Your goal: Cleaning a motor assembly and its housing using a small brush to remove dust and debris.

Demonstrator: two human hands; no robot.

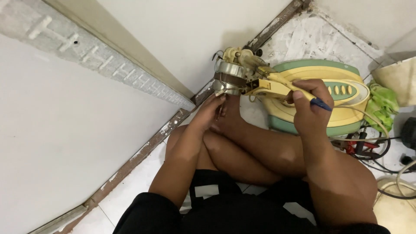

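Note:
I sit cross-legged on the floor in a corner. A small metal motor [229, 77] with cream plastic parts on top rests in front of my feet. My left hand [212, 110] grips the motor's lower edge with its fingertips. My right hand [308, 108] is closed around a yellow-handled tool with a blue end [277, 84], whose tip lies against the motor's right side. The underside of the motor is hidden by my left hand.
A yellow and green appliance housing [342, 93] lies on the floor behind my right hand. A green cloth [383, 104] and red and black wires [364, 147] lie to the right. A white wall [86, 130] with a rusty base strip closes the left.

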